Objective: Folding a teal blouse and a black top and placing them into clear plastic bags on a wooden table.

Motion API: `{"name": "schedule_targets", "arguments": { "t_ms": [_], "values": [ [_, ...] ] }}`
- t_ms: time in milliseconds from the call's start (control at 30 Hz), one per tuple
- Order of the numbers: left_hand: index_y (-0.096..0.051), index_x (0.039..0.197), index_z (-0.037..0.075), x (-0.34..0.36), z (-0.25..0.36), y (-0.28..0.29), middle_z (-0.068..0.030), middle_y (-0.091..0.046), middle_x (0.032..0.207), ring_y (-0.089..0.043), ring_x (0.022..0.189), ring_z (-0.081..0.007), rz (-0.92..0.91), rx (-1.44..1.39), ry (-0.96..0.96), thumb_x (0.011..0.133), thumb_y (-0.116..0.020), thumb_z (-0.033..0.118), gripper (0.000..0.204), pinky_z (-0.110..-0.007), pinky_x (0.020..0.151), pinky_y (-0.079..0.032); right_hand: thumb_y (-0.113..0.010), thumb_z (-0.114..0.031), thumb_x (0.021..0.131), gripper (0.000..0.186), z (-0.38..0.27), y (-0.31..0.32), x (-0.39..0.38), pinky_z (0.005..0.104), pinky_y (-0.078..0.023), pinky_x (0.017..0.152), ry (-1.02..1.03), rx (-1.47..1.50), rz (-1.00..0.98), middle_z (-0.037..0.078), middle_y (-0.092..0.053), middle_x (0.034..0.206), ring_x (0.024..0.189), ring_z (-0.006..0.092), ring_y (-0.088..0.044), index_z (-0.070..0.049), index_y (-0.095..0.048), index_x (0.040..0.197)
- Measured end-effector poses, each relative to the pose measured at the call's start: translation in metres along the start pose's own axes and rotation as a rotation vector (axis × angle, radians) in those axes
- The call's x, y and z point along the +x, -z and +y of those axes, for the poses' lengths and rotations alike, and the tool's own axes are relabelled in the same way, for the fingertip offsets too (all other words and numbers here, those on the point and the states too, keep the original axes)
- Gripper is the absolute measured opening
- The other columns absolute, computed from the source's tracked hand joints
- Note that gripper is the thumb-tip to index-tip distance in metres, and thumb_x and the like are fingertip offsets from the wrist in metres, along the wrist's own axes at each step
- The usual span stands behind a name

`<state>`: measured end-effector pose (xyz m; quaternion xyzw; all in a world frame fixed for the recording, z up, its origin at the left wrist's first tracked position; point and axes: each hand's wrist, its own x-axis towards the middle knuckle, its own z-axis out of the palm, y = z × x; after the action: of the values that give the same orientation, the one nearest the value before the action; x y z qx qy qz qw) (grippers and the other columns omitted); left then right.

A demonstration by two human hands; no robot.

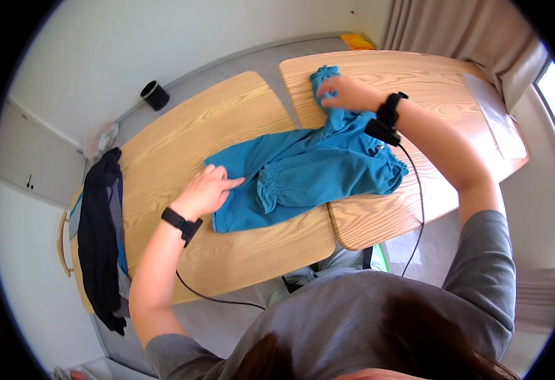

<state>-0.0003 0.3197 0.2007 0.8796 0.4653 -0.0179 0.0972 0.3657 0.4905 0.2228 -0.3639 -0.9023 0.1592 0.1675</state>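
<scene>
A teal garment with gathered, ruched ends (315, 177) lies spread over two pale wooden tables, a sleeve folded across its body. My left hand (204, 190) rests at its left end, fingers apart and lying on the cloth. At the top, my right hand (347, 95) is over the narrow upper part with the ruched end; its fingertips are blurred, so whether they grip is unclear. Both wrists wear black straps with devices and cables.
Dark clothing (97, 234) is draped along the left table end, over a chair or edge. A black bin (155, 95) stands beyond the tables (157, 133). A clear sheet (493, 114) lies at the right, near a curtain (442, 28). A yellow item (357, 42) is on the floor behind.
</scene>
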Motion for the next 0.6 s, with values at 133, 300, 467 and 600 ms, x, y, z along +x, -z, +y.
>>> {"name": "schedule_targets", "arguments": {
  "t_ms": [133,300,467,600],
  "values": [
    [-0.063,0.116,0.024,0.002,-0.001,-0.003,-0.0047,-0.051,0.087,-0.048,0.087,-0.0237,-0.003,0.054,0.002,0.075,-0.059,0.005,0.046,-0.033,0.078,-0.044,-0.065,-0.057,0.071,0.071,0.043,0.007,0.022,0.0393,-0.049,0.078,-0.612,-0.023,0.052,0.025,-0.064,0.099,0.091,0.0360,-0.062,0.009,-0.063,0.097],
    [-0.062,0.116,0.031,0.002,-0.001,-0.001,-0.0033,-0.050,0.089,-0.049,0.091,-0.0221,-0.026,0.067,0.017,0.078,-0.061,0.011,0.043,-0.036,0.078,-0.046,-0.072,-0.047,0.070,0.062,0.074,-0.019,0.031,0.0361,-0.050,0.070,-0.676,0.304,0.040,0.018,-0.065,0.098,0.084,0.0261,-0.061,0.008,-0.064,0.098],
    [-0.062,0.117,0.031,0.003,-0.003,-0.004,-0.0030,-0.050,0.088,-0.049,0.089,-0.0217,-0.023,0.051,0.007,0.077,-0.061,0.009,0.045,-0.035,0.075,-0.046,-0.074,-0.015,0.066,0.039,0.061,-0.012,0.022,0.0312,-0.049,0.066,-0.835,0.760,0.321,0.012,-0.063,0.090,0.080,0.0207,-0.059,0.006,-0.063,0.096],
    [-0.062,0.116,0.028,0.003,-0.003,-0.006,-0.0032,-0.050,0.087,-0.048,0.089,-0.0225,0.001,0.040,0.003,0.076,-0.061,0.008,0.045,-0.036,0.077,-0.045,-0.067,-0.009,0.069,0.071,0.003,0.014,-0.037,0.0335,-0.050,0.074,-0.384,0.363,0.589,0.019,-0.061,0.089,0.082,0.0297,-0.062,0.000,-0.035,0.132]
  ]
}}
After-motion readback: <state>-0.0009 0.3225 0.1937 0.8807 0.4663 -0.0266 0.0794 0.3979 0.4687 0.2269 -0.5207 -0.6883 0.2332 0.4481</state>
